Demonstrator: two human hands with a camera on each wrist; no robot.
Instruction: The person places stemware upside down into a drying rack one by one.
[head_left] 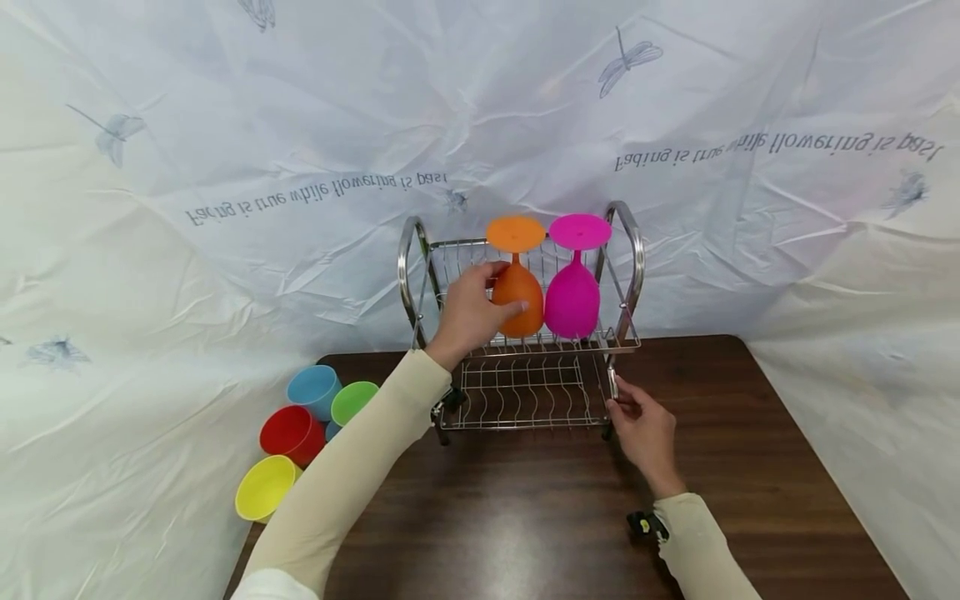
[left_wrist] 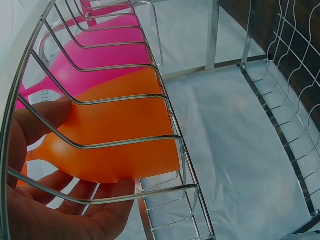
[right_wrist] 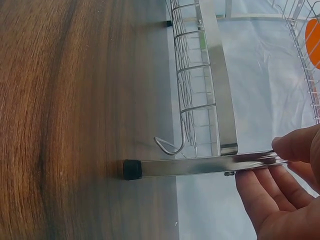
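My left hand (head_left: 474, 310) grips the bowl of an orange goblet (head_left: 517, 298), which stands upside down on the upper tier of a metal dish rack (head_left: 525, 353). In the left wrist view its fingers and thumb wrap the orange bowl behind the rack's wires. Close beside it, a pink goblet (head_left: 573, 302) is also upside down on that tier. With thumb and fingers, my right hand (head_left: 647, 433) pinches the rack's right front leg (right_wrist: 200, 165), a flat metal bar with a black foot.
On the table's left are a yellow cup (head_left: 264, 490), a red cup (head_left: 292, 435), a blue cup (head_left: 313, 390) and a green cup (head_left: 354, 403). The rack's lower tier (head_left: 517, 396) sits low over the dark wooden table (head_left: 510, 517). A printed white sheet (head_left: 315, 267) hangs behind.
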